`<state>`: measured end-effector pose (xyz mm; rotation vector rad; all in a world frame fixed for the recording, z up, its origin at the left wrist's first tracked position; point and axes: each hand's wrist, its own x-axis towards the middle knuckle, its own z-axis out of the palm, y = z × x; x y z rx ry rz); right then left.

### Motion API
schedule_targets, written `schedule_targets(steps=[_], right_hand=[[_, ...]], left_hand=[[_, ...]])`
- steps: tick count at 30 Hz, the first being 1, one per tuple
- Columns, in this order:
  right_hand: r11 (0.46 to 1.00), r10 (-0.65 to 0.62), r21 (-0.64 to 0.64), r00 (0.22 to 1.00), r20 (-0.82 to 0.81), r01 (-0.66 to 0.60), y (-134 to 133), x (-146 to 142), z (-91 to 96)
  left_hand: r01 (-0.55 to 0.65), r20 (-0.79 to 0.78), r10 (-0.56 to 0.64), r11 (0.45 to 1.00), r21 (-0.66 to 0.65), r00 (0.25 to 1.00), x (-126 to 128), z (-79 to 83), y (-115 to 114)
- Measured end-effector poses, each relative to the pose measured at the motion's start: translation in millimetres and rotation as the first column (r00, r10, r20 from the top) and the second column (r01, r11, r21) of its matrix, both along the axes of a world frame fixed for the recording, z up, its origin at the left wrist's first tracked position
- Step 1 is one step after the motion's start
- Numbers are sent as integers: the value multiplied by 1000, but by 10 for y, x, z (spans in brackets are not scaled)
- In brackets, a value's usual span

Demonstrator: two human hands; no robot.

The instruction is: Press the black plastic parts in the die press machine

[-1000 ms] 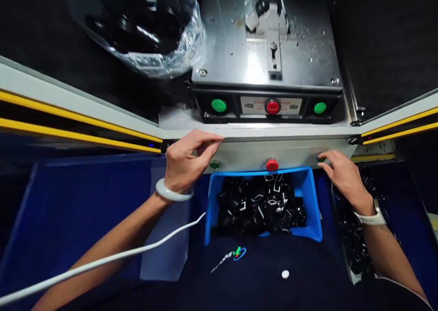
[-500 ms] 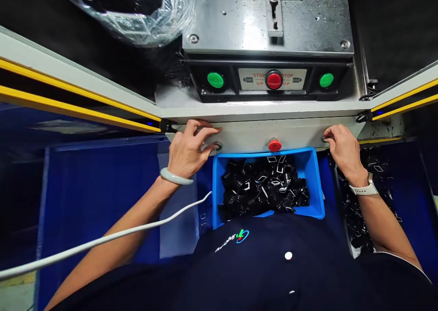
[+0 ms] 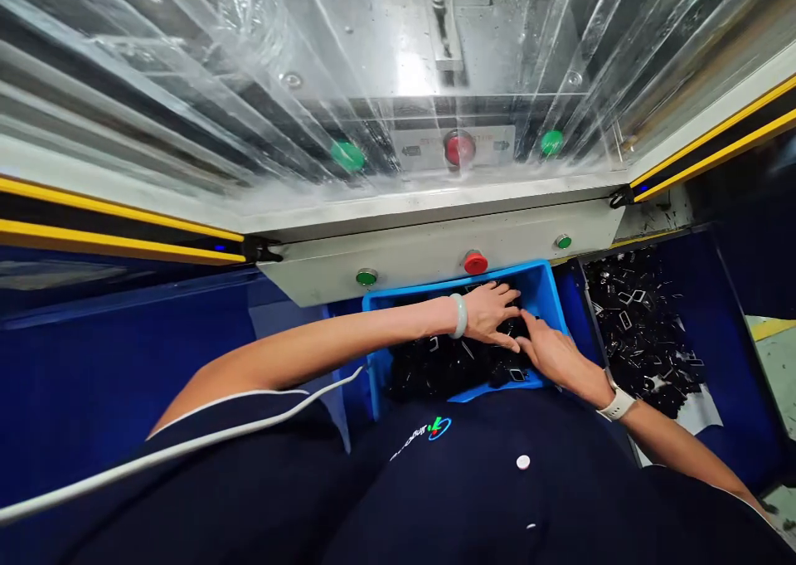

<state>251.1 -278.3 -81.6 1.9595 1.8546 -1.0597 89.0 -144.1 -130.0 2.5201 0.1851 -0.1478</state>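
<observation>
Both my hands are down inside a bright blue plastic bin (image 3: pixel 528 281), resting on a heap of small black parts with shiny edges (image 3: pixel 441 367). My left hand (image 3: pixel 491 314), with a pale bangle on its wrist, lies flat across the heap with its fingers apart. My right hand (image 3: pixel 552 360), wearing a white watch, reaches in beside it, fingertips on the parts. Neither hand shows a held part. The left hand's fingertips nearly touch the right hand.
A clear plastic sheet (image 3: pixel 249 75) hangs over the steel machine, with its start and stop buttons showing through. A grey panel (image 3: pixel 423 254) with a red button (image 3: pixel 475 262) stands above the bin. A dark blue tray (image 3: pixel 640 324) at right holds more black parts.
Both hands have left the grey panel's edge and moved down into the blue bin. A clear plastic sheet now covers the machine.
</observation>
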Motion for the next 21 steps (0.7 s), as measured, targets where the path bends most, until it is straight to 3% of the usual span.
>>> schedule_targets(steps=[2, 4, 9, 13, 17, 21], right_hand=[[999, -17, -46, 996, -91, 13, -77, -98, -48], [997, -73, -11, 969, -237, 73, -120, -179, -96], [977, -140, 64, 836, -531, 204, -136, -458, -185], [966, -51, 171, 796, -603, 192, -30, -755, -233], [959, 75, 276, 873, -483, 70, 91, -997, -224], [942, 234, 317, 888, -397, -107, 151, -974, -61]], left_hand=[[-17, 8, 17, 1000, -3, 1000, -128, -59, -43], [-57, 58, 60, 997, -49, 997, -332, -31, -49], [-158, 84, 175, 971, -179, 981, -818, 220, -26], [-250, 63, 276, 930, -269, 959, -1100, 374, 12], [-418, 7, 456, 821, -388, 890, -1353, 451, 42], [-607, -9, 665, 676, -418, 747, -1559, 470, -10]])
